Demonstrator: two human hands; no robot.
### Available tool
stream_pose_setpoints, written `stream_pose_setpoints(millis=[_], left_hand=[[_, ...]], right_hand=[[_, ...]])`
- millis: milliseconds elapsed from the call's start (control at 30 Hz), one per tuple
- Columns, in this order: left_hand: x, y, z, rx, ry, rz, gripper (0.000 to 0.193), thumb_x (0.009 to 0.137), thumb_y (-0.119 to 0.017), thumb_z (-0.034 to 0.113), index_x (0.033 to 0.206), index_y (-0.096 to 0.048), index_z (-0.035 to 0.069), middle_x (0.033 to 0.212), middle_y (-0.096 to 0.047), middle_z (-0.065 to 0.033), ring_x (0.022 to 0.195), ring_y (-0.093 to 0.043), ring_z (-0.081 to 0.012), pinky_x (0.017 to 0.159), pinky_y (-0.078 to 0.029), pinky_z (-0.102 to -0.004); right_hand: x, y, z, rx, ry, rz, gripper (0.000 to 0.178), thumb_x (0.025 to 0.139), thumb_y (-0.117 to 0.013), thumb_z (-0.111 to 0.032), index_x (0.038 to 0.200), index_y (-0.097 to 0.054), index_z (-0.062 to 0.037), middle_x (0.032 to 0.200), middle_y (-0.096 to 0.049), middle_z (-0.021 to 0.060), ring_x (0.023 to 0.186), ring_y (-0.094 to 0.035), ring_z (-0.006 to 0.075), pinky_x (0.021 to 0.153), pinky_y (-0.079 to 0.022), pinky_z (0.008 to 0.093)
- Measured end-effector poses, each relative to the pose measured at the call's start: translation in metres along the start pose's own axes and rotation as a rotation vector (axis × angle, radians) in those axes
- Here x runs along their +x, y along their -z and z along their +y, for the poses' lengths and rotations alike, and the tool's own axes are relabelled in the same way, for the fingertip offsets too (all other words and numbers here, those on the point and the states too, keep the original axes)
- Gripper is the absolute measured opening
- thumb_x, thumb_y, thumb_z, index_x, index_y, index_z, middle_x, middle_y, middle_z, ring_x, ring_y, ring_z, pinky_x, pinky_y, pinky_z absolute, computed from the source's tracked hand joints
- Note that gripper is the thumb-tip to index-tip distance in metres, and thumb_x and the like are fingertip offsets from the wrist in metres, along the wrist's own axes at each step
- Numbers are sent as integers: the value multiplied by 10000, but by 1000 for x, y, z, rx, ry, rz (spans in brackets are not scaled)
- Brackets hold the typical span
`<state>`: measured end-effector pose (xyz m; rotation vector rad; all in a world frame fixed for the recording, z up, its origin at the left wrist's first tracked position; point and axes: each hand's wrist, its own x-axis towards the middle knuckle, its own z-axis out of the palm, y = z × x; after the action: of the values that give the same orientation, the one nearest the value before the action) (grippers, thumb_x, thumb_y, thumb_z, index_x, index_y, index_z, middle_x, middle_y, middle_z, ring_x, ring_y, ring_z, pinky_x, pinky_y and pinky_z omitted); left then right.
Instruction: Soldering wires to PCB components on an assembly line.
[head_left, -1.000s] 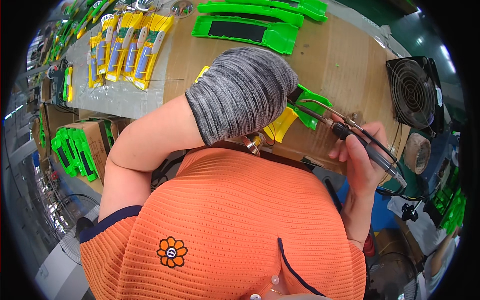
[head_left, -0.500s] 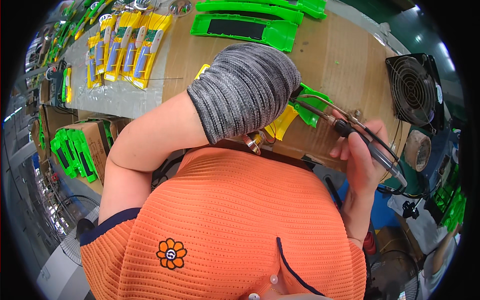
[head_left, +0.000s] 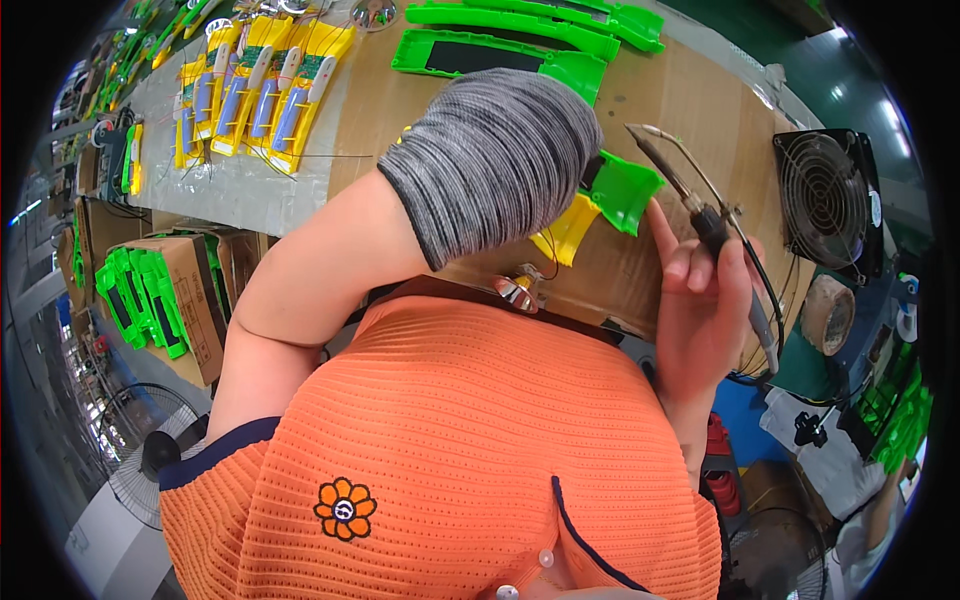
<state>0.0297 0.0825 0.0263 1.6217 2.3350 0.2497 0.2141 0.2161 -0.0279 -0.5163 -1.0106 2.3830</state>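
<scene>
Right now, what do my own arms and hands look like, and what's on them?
Your left arm wears a knit cover, streaked grey and black with a dark edge; it hides the left hand. Toward the shoulder, an orange short sleeve ends in a navy band. Your right hand is bare, no glove.

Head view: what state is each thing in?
Soldering iron: held in right hand, tip apart from green shell.
Left hand: hidden by grey sleeve.
Yellow assemblies: lying side by side, wired, parts exposed.
Black fan: upright; running or not, can't tell.
</scene>
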Motion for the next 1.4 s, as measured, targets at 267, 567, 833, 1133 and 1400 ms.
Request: stream_pose_setpoints(millis=[267,567,833,1133,1400], left_hand=[[-3,-10,-9,93,29,44,140,826,-643,199,845,-697,71,761,-652,-129,749,-642,-321,687,-519,-423],[-16,13,-4,137,-227,127,156,823,-640,146,968,-675,102,952,-653,-75,915,-633,-266,778,-506,-391],[-39,9,16,296,-632,-452,244,838,-564,214,1065,-645,180,1109,-633,-21,940,-635,-203,806,-500,-394],[-38,28,-30,-151,-435,293,312,807,-624,81,1106,-661,158,1009,-646,-71,817,-624,-287,758,-510,-407],[-115,11,-79,263,-343,119,364,759,-648,133,1110,-678,223,950,-618,-17,905,-589,-223,793,-463,-377]], right_hand=[[3,5,-5,-70,38,17,48,982,-507,-116,1008,-503,-77,648,-517,38,650,-595,198,1082,-351,630],[0,25,-6,-70,151,40,57,978,-504,-102,1029,-508,-76,641,-501,33,622,-569,187,1072,-369,620],[-1,21,-5,-107,179,37,82,975,-512,-96,1051,-515,-64,650,-496,24,605,-549,165,1052,-397,582],[-6,38,-2,20,189,48,32,982,-525,-116,1011,-526,-102,640,-472,12,632,-540,174,1045,-404,530],[-32,22,-10,-132,169,-80,113,976,-532,-174,986,-454,-93,573,-406,-17,576,-488,139,928,-440,408]])
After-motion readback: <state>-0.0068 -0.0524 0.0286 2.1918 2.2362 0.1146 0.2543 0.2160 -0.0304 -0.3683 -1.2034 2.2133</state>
